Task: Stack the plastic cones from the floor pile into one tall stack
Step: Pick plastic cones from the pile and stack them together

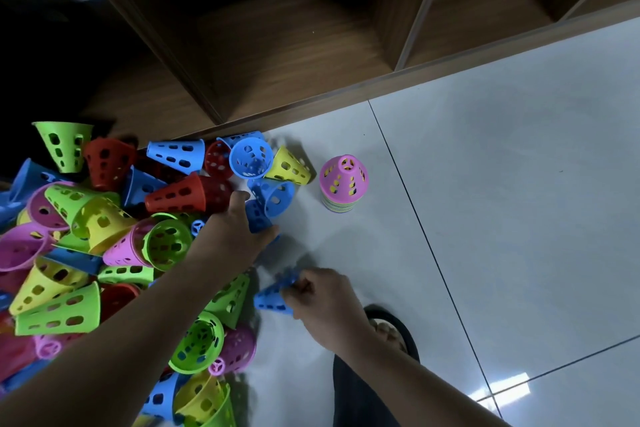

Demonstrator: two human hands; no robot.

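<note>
A big pile of perforated plastic cones point(104, 236) in blue, green, yellow, pink and red covers the floor at the left. A short stack of cones point(343, 184) topped by a pink one stands upright on the tile to the right of the pile. My left hand point(239, 229) reaches to the pile's right edge and grips a blue cone point(258, 217) lying there. My right hand point(322, 298) is nearer to me and holds another blue cone point(273, 296) on its side, just above the floor.
A wooden shelf unit point(311, 45) with open compartments runs along the far side, its base edge right behind the pile. Grey floor tiles point(502, 201) spread to the right. My foot in a dark sandal point(391, 333) rests near my right wrist.
</note>
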